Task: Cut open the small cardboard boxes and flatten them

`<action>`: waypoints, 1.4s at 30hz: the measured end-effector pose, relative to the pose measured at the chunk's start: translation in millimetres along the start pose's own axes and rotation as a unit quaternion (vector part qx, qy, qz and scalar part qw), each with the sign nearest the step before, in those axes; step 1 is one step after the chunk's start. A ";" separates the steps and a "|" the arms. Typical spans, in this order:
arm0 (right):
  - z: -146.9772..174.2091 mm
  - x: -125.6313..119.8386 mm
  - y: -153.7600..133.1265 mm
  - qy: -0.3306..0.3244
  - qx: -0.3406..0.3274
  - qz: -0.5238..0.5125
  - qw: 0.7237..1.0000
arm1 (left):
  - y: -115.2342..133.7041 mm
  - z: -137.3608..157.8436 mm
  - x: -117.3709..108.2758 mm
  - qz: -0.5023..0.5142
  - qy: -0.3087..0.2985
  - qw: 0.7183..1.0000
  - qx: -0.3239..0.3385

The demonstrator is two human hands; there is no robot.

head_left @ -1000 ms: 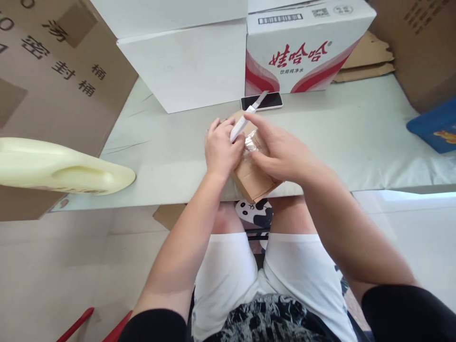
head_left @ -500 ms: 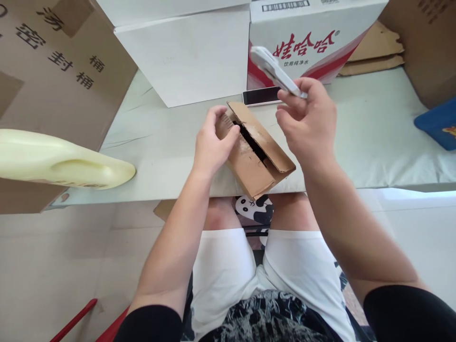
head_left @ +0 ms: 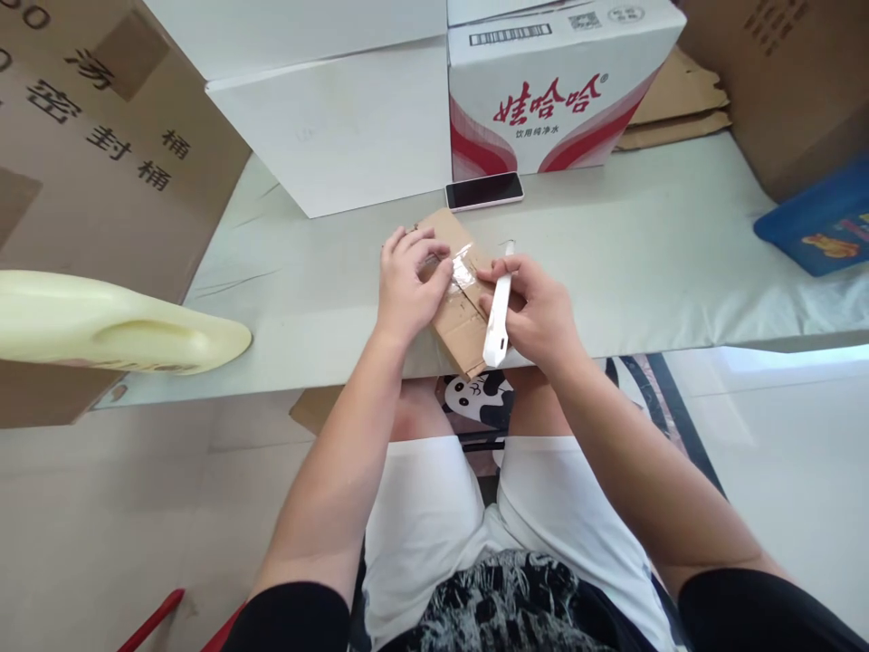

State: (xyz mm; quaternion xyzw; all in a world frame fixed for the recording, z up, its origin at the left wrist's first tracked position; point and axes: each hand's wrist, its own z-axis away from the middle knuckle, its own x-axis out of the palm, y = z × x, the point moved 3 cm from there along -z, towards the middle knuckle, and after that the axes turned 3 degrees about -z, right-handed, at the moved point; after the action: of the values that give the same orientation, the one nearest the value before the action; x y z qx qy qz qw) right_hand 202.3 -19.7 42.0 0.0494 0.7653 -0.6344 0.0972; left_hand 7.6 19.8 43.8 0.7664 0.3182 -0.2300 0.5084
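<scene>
A small brown cardboard box (head_left: 453, 330) lies at a slant near the table's front edge, its top flaps folded down and a strip of shiny clear tape across them. My left hand (head_left: 414, 285) grips the box's left side, fingers curled over the far part and thumb on top. Between the thumb and fingers of my right hand (head_left: 533, 303) is a slim white utility knife (head_left: 498, 326), its slotted end pointing toward me. The right fingertips touch the box's right edge. I cannot make out a blade on the knife.
A phone (head_left: 484, 191) lies beyond the box, before a white carton (head_left: 353, 136) and a red-and-white water carton (head_left: 536, 118). A pale yellow bottle (head_left: 122, 321) juts in from the left, by a large brown carton (head_left: 183, 195). At right is a blue container (head_left: 818, 217).
My right hand has come down and left to the box, turning the knife so its slotted end faces me. The box's raised right flap now lies down. My left hand stays on the box.
</scene>
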 end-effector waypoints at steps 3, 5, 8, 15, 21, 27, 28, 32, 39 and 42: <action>0.3 0.4 5.2 0.010 -0.005 -0.043 0.999 | -3.2 1.2 -2.3 -0.012 -0.004 1.000 -0.003; 0.4 -0.1 7.4 0.013 -0.003 -0.057 0.998 | -6.1 4.0 -4.6 -0.007 0.005 1.000 -0.018; 0.5 -0.3 8.1 0.017 -0.004 -0.061 0.998 | -9.5 6.9 -5.4 0.002 0.005 0.999 -0.033; -1.0 0.5 8.4 0.025 -0.002 -0.053 0.998 | -8.2 1.4 1.9 -0.010 -0.005 0.999 -0.037; -1.5 -0.8 8.1 0.032 -0.004 -0.067 0.997 | -0.5 2.6 2.8 -0.026 0.013 0.999 -0.035; -3.9 2.8 8.5 0.037 -0.015 -0.096 0.995 | -3.5 -0.1 1.7 -0.037 0.002 0.998 -0.044; -4.5 3.0 9.1 0.034 -0.015 -0.101 0.994 | -4.1 -0.6 1.5 -0.038 0.002 0.998 -0.045; -3.2 -5.3 20.7 0.071 0.001 -0.122 0.990 | -5.0 -1.5 0.2 -0.035 0.002 0.998 -0.045; 27.5 -16.3 81.0 0.150 0.082 -0.112 0.979 | -14.1 14.6 -14.1 -0.024 0.029 0.999 -0.035; 40.3 -10.4 90.4 0.106 0.089 -0.095 0.986 | -24.8 37.0 -25.6 0.007 0.068 0.997 -0.040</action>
State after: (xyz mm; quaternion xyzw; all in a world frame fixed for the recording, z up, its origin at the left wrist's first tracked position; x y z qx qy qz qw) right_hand 233.9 -41.6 -49.8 0.0514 0.7132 -0.6973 -0.0498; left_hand -29.0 -14.0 31.4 0.7613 0.3560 -0.1605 0.5175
